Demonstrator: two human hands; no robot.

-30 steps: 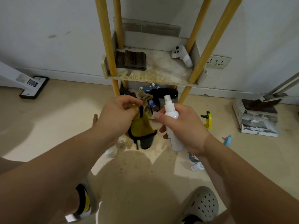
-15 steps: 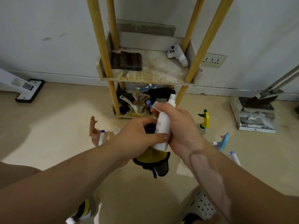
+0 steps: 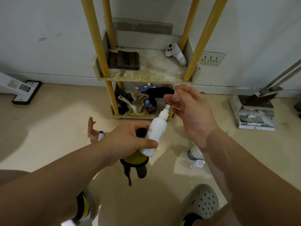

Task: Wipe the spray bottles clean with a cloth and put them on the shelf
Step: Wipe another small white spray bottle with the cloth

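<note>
My left hand (image 3: 130, 141) grips a white spray bottle (image 3: 155, 134) tilted with its nozzle up to the right, and it also holds a yellow and black cloth (image 3: 135, 162) that hangs below the fist. My right hand (image 3: 192, 115) is raised just right of the nozzle and pinches a small clear cap (image 3: 176, 95) between its fingertips. The wooden shelf (image 3: 146, 75) stands straight ahead against the wall. More bottles lie on the floor: a brown-topped sprayer (image 3: 92, 129) left of my hand, and two small white bottles (image 3: 195, 159) under my right forearm.
The shelf's middle board holds a folded dark cloth (image 3: 127, 60) and a white controller (image 3: 175, 53). Its bottom tier (image 3: 138, 103) is crowded with clutter. A dustpan set (image 3: 255, 110) sits at the right, a white mop head (image 3: 24, 92) at the left. My shoes show at the bottom.
The white bottle passed from my right hand to my left, which still holds the cloth. My right hand pulled the clear cap off and lifted up and right.
</note>
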